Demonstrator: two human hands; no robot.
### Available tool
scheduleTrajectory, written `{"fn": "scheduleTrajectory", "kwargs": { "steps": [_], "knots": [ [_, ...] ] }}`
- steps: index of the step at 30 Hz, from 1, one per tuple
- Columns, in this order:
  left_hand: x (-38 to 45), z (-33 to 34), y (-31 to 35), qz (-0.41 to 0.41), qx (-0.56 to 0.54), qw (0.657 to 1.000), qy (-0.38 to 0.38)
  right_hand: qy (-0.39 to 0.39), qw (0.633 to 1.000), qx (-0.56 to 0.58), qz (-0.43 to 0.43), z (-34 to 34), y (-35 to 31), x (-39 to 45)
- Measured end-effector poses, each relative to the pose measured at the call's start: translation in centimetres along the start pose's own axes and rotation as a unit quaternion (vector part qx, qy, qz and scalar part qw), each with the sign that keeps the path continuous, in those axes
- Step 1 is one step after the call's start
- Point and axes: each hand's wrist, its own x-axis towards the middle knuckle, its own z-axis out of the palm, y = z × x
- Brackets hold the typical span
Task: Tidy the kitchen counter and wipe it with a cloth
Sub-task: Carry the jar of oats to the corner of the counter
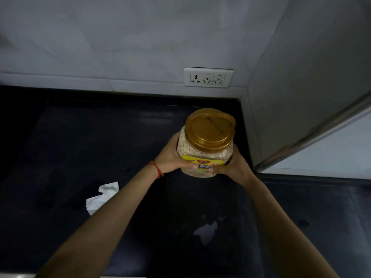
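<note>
A clear plastic oats jar (pixel 206 145) with a golden-brown lid and a yellow label is at the back right of the black counter (pixel 100 147), near the corner. My left hand (pixel 170 157) grips its left side and my right hand (pixel 234 165) grips its right side. Whether the jar rests on the counter or hangs just above it I cannot tell. A crumpled white cloth (pixel 102 195) lies on the counter to the left, partly hidden behind my left forearm. A pale wet patch (pixel 207 231) shows on the counter between my forearms.
A white socket plate (pixel 207 77) sits on the grey back wall just above the counter. A grey side wall (pixel 301 87) closes the corner on the right, with a metal-edged panel (pixel 313 133) and a lower dark ledge (pixel 321 197) in front of it.
</note>
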Motion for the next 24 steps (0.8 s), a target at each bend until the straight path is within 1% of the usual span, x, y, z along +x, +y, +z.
{"fn": "scheduleTrajectory", "kwargs": {
  "steps": [3, 6, 9, 11, 16, 18, 21, 24],
  "knots": [
    [-3.1, 0.7, 0.5, -0.017, -0.031, 0.999, 0.033, 0.001, 0.998, 0.066, 0.005, 0.9, -0.4, -2.9],
    [-6.7, 1.7, 1.9, -0.036, -0.086, 0.992, 0.086, -0.013, 0.989, 0.144, -0.01, 2.4, -1.7, -5.9],
    [-10.7, 2.9, 2.8, -0.034, -0.164, 0.971, 0.173, -0.027, 0.979, 0.198, -0.03, 3.9, -3.0, -8.5],
    [-13.5, 3.9, 2.9, -0.039, -0.212, 0.95, 0.224, -0.052, 0.975, 0.212, -0.033, 4.8, -3.6, -9.9],
    [-21.4, 6.5, 2.0, -0.06, -0.268, 0.892, 0.358, -0.177, 0.969, 0.175, -0.017, 7.5, -4.5, -12.4],
    [-24.9, 7.3, 1.4, -0.074, -0.279, 0.862, 0.417, -0.233, 0.961, 0.147, -0.009, 9.7, -4.8, -13.3],
    [-30.4, 7.8, 0.1, -0.096, -0.293, 0.81, 0.499, -0.319, 0.941, 0.114, -0.007, 14.1, -5.6, -15.0],
    [-36.8, 8.0, -2.0, -0.112, -0.308, 0.739, 0.589, -0.414, 0.906, 0.084, -0.012, 19.9, -6.9, -17.9]
  ]
}}
